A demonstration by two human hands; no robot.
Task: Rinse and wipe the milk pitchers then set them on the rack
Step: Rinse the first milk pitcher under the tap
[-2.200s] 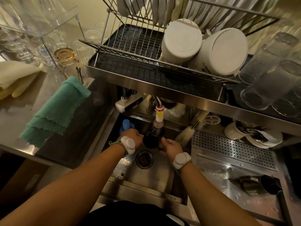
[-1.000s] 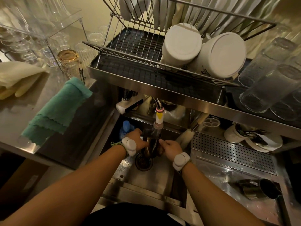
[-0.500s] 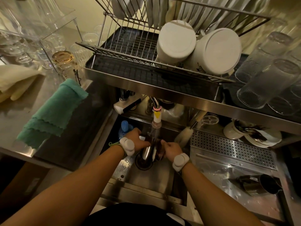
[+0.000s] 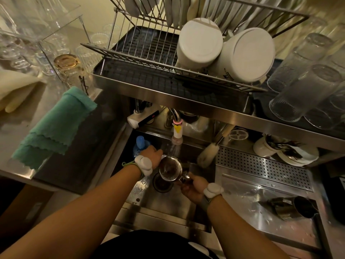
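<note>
While water streams from the white-tipped faucet [image 4: 177, 132], the right hand [image 4: 193, 187] grips the handle of a shiny steel milk pitcher [image 4: 170, 169], holding it mouth-up over the steel sink [image 4: 168, 202] drain. At the pitcher's far left, the left hand [image 4: 152, 154] seems to touch its rim; its fingers are hidden, so I cannot tell their grasp. On the wet counter to the right, a second steel pitcher [image 4: 291, 207] lies on its side.

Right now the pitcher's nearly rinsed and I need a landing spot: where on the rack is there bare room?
The dish rack has bare grid on its left half, left of the two white containers. Its right end is crowded with them, plates fill the back row, and upturned glasses pack the tray beyond.
</note>
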